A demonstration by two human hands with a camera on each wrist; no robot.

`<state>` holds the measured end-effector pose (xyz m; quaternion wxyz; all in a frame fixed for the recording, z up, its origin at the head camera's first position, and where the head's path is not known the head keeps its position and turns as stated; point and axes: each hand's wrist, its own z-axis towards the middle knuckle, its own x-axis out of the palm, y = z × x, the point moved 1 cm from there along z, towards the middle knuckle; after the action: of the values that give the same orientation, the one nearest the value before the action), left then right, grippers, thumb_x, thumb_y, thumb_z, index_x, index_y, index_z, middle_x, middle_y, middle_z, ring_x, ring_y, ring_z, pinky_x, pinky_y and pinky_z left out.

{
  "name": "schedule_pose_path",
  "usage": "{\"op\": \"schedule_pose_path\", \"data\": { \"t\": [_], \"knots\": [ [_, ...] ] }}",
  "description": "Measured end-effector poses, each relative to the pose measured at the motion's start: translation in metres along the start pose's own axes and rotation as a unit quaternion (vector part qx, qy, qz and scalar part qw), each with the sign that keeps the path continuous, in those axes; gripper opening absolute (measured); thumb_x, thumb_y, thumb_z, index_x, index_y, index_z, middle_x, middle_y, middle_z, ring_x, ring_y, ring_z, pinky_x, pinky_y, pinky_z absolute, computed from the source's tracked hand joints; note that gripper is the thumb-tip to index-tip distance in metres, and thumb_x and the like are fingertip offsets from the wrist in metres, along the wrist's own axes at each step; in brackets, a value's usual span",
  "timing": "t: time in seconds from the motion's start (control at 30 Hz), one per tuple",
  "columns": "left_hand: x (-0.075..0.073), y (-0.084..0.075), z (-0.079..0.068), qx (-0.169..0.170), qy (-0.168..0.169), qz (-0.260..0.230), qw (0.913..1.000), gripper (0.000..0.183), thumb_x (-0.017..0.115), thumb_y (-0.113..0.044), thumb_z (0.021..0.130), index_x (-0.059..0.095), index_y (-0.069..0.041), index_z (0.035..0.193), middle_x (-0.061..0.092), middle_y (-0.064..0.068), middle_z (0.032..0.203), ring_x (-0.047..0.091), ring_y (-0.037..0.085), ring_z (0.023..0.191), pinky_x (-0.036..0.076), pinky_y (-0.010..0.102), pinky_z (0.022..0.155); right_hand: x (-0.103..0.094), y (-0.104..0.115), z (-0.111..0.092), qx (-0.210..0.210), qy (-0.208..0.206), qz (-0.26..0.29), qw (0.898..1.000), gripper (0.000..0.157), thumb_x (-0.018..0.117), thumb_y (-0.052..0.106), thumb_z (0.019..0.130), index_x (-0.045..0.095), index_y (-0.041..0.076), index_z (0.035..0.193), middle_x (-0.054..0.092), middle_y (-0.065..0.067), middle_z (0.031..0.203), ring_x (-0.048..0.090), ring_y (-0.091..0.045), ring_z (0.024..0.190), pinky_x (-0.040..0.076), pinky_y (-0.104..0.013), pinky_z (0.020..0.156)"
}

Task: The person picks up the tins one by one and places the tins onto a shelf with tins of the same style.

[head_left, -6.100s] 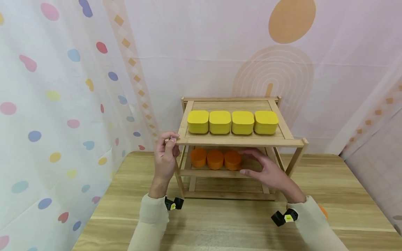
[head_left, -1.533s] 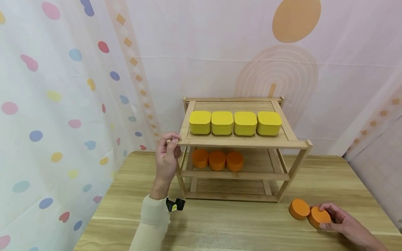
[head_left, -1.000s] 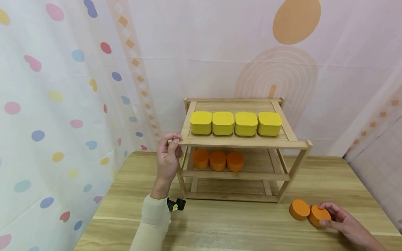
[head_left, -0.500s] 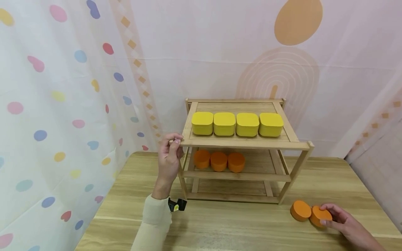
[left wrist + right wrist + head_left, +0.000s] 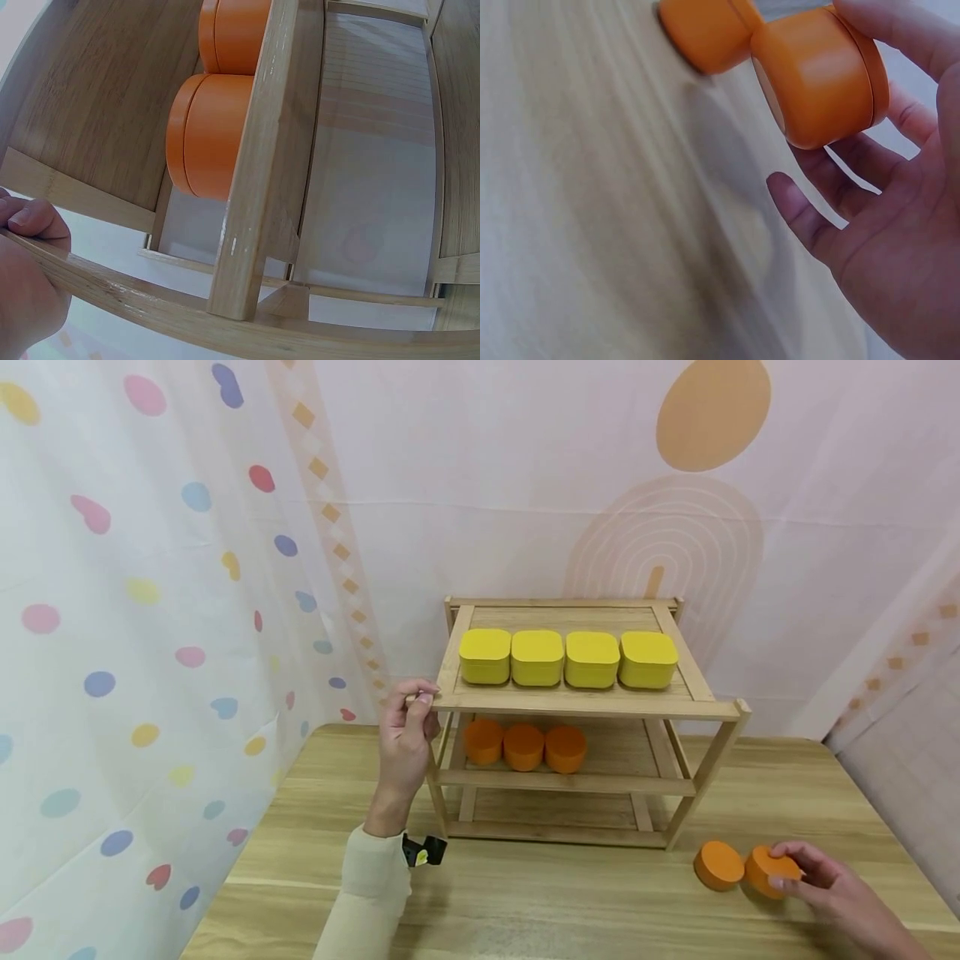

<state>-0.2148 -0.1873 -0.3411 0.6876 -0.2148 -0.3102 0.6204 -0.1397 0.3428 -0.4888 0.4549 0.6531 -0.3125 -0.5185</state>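
My right hand pinches a round orange lidded box between thumb and fingers, at the table's right. In the right wrist view this box is tilted, its underside showing above the wood. A second orange box stands on the table just left of it. My left hand grips the front left corner of a wooden shelf rack. Three more orange boxes line the rack's middle shelf, from its left side. In the left wrist view, thumb and fingers hold the rack's rail.
Several yellow square lidded boxes form a row on the top shelf. A lower shelf sits beneath the middle one. The wood-grain table reaches a patterned curtain behind and to the left.
My right hand has gone from the middle shelf to the table's right, where it took hold of an orange box. In the last half second that box has risen slightly. My left hand stays put.
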Motion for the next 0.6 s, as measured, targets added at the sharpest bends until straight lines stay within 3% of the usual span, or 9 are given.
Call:
{"op": "schedule_pose_path", "data": {
  "t": [0.17, 0.43, 0.6],
  "knots": [
    [0.001, 0.0, 0.0, 0.001, 0.001, 0.003, 1.0, 0.02, 0.042, -0.01, 0.102, 0.06, -0.019, 0.104, 0.034, -0.001, 0.06, 0.03, 0.011, 0.05, 0.024, 0.024, 0.046, 0.0, 0.012, -0.003, -0.008, -0.013, -0.027, 1.0, 0.025, 0.056, 0.006, 0.099, 0.05, -0.003, 0.122, 0.059, 0.019, 0.112, 0.059, -0.001, 0.096, 0.051, -0.022, 0.076],
    [0.001, -0.001, -0.001, -0.004, -0.001, 0.002, 1.0, 0.018, 0.043, -0.01, 0.103, 0.06, -0.016, 0.103, 0.034, -0.002, 0.06, 0.029, 0.01, 0.05, 0.025, 0.023, 0.046, 0.001, 0.025, -0.001, -0.002, -0.015, -0.024, 1.0, 0.027, 0.057, 0.009, 0.1, 0.05, -0.003, 0.123, 0.059, 0.02, 0.113, 0.06, 0.0, 0.097, 0.052, -0.023, 0.076],
    [0.001, -0.001, -0.001, -0.01, -0.005, 0.005, 0.9999, 0.018, 0.043, -0.011, 0.103, 0.06, -0.017, 0.104, 0.035, -0.002, 0.061, 0.029, 0.011, 0.05, 0.026, 0.023, 0.046, 0.003, 0.031, 0.0, -0.053, -0.009, -0.013, 0.998, 0.025, 0.055, 0.0, 0.098, 0.052, -0.001, 0.123, 0.059, 0.018, 0.114, 0.06, -0.001, 0.097, 0.053, -0.022, 0.076]
  ]
}}
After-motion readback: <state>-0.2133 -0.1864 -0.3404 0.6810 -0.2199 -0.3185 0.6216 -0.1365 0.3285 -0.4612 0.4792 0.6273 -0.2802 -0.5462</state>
